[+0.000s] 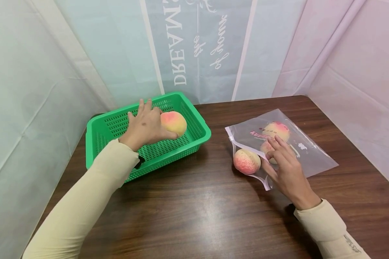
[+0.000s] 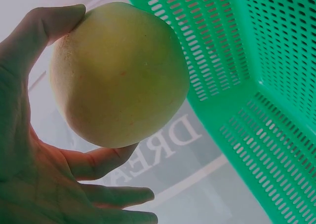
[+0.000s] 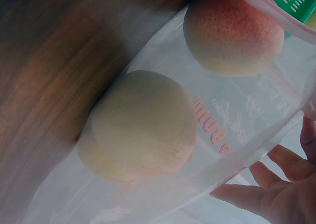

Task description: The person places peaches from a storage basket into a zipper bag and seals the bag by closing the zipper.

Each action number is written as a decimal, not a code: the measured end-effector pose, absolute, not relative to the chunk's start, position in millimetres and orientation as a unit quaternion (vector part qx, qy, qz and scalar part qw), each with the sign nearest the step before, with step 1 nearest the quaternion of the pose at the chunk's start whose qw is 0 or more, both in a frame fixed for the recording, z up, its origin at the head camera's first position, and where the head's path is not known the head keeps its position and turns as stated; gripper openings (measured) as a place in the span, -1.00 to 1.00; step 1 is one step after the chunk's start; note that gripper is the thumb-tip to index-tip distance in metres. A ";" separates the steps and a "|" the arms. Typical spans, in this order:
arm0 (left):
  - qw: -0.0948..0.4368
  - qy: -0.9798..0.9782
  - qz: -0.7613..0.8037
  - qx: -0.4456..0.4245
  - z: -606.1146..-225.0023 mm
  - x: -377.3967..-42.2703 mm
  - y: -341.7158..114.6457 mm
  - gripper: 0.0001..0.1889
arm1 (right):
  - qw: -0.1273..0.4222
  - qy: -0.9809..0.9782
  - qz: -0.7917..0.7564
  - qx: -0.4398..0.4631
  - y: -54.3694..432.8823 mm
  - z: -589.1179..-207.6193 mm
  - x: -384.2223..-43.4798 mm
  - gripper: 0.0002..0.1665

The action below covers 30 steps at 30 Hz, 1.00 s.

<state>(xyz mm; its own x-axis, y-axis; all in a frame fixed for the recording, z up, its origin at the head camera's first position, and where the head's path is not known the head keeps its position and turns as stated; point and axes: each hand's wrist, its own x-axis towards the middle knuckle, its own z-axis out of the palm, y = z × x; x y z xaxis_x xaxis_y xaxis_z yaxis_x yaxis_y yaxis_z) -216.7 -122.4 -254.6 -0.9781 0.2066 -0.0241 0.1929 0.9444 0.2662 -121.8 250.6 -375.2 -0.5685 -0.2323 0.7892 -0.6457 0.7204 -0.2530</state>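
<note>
My left hand [image 1: 146, 126] grips a yellow and pink peach [image 1: 174, 123] between thumb and fingers, over the green basket [image 1: 199, 142]. The left wrist view shows this peach [image 2: 121, 76] from its pale yellow-green side, with two fingers stretched out beside it. On the right, my right hand [image 1: 286, 167] pinches the opening edge of a clear zip bag [image 1: 311, 158] with pink print. A speckled red peach [image 1: 247, 161] sits at the bag's mouth. Deeper inside lie another peach [image 1: 276, 128] and one partly hidden behind my fingers; the right wrist view shows a pale peach [image 3: 143, 123] through the film.
Both the basket and the bag rest on a dark brown wooden table [image 1: 194, 216]. Behind it hangs a pale blue cloth [image 1: 116, 46] with white lettering; light curtains [image 1: 360, 93] close off the sides. The bag's slider [image 1: 231, 138] is at its left corner.
</note>
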 end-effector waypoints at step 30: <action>-0.009 0.971 0.133 0.196 -255.3 -185.7 -93.1 -0.21 | 0.386 -0.844 0.270 0.259 249.3 -372.9 -121.1 -0.60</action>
